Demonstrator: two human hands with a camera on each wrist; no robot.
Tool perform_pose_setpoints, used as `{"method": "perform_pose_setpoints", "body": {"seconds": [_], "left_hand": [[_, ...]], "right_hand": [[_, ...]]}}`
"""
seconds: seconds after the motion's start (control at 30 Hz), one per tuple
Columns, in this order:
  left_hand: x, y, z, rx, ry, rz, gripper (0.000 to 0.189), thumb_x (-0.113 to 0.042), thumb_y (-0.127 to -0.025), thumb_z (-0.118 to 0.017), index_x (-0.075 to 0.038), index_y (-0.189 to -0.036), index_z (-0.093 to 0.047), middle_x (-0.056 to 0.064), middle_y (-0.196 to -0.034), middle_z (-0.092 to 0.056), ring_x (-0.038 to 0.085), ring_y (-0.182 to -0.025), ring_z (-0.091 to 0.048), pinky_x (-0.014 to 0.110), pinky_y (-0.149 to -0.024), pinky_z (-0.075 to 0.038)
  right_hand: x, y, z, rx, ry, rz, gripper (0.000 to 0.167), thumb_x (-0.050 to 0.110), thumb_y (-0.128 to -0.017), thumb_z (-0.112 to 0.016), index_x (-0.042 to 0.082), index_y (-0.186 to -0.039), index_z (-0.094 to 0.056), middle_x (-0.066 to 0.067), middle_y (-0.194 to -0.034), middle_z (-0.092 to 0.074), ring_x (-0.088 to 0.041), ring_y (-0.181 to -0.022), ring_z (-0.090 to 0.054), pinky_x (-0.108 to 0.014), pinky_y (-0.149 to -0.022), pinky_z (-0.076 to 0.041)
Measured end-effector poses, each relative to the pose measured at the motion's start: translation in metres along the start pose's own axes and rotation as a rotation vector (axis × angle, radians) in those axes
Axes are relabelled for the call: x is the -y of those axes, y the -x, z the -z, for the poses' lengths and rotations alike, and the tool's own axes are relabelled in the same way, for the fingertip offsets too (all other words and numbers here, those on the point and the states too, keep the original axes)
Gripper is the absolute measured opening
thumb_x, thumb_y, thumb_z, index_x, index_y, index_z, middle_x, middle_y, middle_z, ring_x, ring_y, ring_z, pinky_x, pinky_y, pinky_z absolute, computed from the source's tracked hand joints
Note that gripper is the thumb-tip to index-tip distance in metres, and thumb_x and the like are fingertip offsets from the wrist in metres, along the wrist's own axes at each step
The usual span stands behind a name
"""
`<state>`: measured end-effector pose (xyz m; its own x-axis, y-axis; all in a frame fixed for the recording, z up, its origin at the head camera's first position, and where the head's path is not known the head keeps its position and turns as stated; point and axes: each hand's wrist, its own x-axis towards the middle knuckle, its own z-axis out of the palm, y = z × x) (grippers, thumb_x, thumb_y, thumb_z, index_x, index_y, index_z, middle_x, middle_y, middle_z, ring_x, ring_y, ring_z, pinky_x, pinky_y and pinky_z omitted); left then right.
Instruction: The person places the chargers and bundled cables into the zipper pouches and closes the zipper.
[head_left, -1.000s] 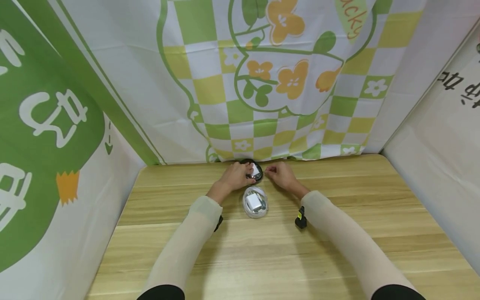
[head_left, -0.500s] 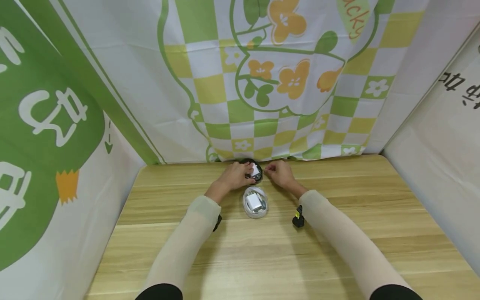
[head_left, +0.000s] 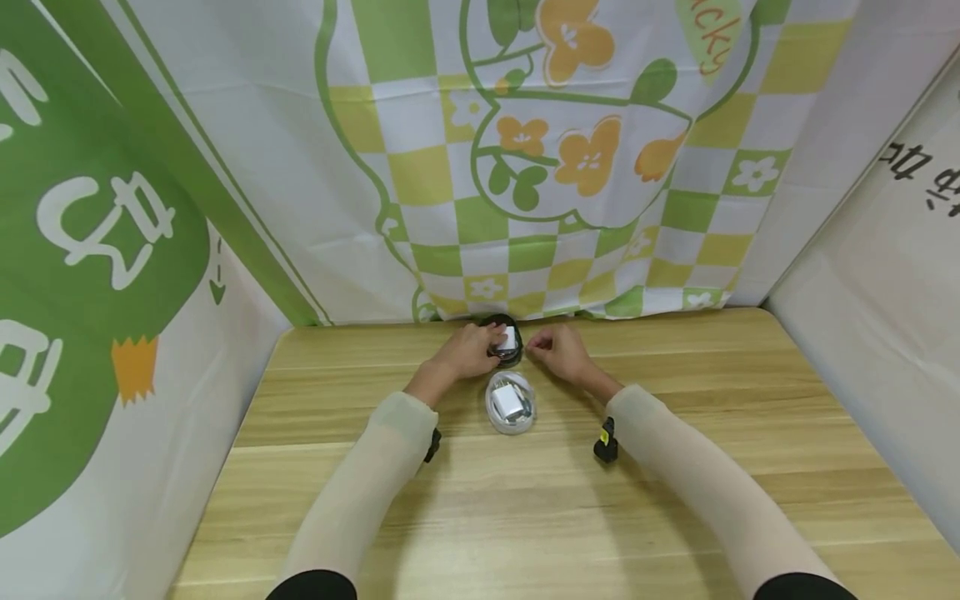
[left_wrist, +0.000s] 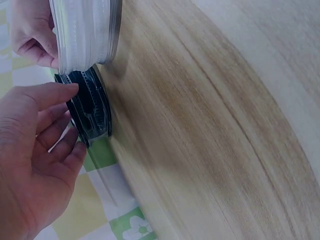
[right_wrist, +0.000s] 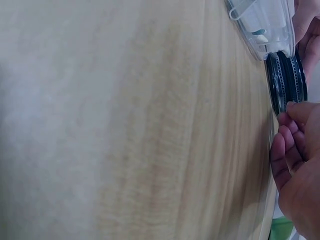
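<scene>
A small round black zip case point(head_left: 511, 360) with a see-through top and a white charger plug point(head_left: 507, 337) inside stands at the table's back edge. My left hand point(head_left: 467, 350) grips its left side, thumb and fingers around the rim in the left wrist view. On the other side my right hand point(head_left: 561, 352) has thumb and forefinger pinched together at the zip band, seen along the case's edge point(right_wrist: 286, 82) in the right wrist view. What lies between those fingertips is mostly hidden; it appears to be the zipper pull.
Just in front of the black case lies a similar clear round case point(head_left: 512, 428) with a white plug and cable inside. A patterned cloth point(head_left: 480, 250) hangs right behind the wooden table point(head_left: 510, 517); printed panels rise at both sides.
The black case has shifted slightly left and turned a little under my left hand. My right hand stays close to its edge, its fingertips slightly further left.
</scene>
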<state>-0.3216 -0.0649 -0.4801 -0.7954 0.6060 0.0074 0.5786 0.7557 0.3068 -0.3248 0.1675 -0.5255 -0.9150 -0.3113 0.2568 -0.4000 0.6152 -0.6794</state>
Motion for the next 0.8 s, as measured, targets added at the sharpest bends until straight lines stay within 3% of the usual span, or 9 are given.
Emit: {"method": "perform_pose_setpoints", "body": {"seconds": [0.33,0.5,0.8], "left_hand": [[-0.0027,-0.0035,-0.0002,-0.025,0.021,0.027,0.056,-0.038,-0.102,-0.072,-0.006,-0.147,-0.061,0.014,-0.153,-0.056,0.034,-0.143,-0.053,0.045,-0.118,-0.044],[-0.0028,-0.0062,-0.0034,-0.040,0.019,0.024,0.058,-0.040,-0.099,-0.075,-0.008,-0.146,-0.062,0.016,-0.150,-0.058,0.035,-0.140,-0.056,0.045,-0.114,-0.048],[0.0018,-0.0084,-0.0072,-0.049,0.035,0.024,0.057,-0.037,-0.098,-0.077,-0.007,-0.144,-0.061,0.012,-0.150,-0.057,0.032,-0.142,-0.054,0.043,-0.116,-0.046]], "right_hand": [[0.0028,0.0012,0.0006,0.047,-0.021,0.039,0.006,0.007,-0.092,-0.080,0.002,-0.090,-0.083,-0.008,-0.086,-0.081,-0.005,-0.074,-0.066,-0.022,-0.071,-0.051],[0.0015,-0.0013,-0.0019,0.072,-0.038,0.043,0.007,0.008,-0.094,-0.080,0.002,-0.092,-0.083,-0.008,-0.089,-0.082,-0.008,-0.077,-0.069,-0.019,-0.069,-0.051],[0.0027,0.0018,0.0000,0.081,-0.049,0.050,0.006,0.004,-0.094,-0.079,0.000,-0.092,-0.082,-0.010,-0.088,-0.081,-0.010,-0.078,-0.069,-0.021,-0.071,-0.052]]}}
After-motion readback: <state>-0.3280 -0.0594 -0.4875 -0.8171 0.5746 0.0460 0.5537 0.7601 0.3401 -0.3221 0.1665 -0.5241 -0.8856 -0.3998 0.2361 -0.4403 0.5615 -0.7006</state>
